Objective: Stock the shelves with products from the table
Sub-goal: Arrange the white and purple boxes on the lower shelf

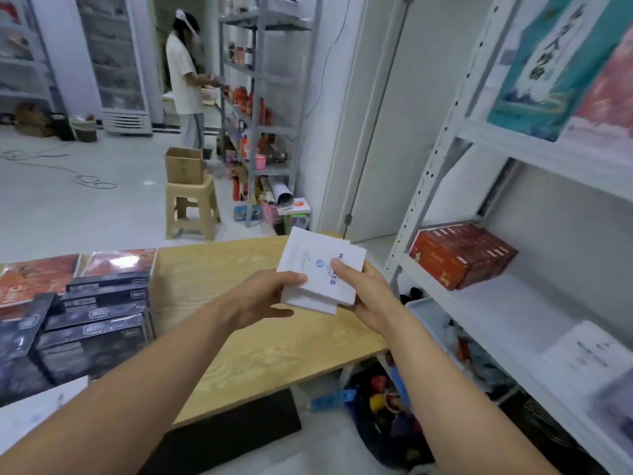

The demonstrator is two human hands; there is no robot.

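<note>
While the left hand (270, 296) pinches the white boxes (308, 262) at their near-left corner and the right hand (359, 296) grips their near-right edge, the stack juts far beyond both thumbs, above the wooden table (212, 275), left of the shelf (496, 310).

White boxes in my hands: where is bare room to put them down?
The shelf is bare between the red boxes and a white box. The table is bare right of the black boxes; its left end is crowded.
</note>
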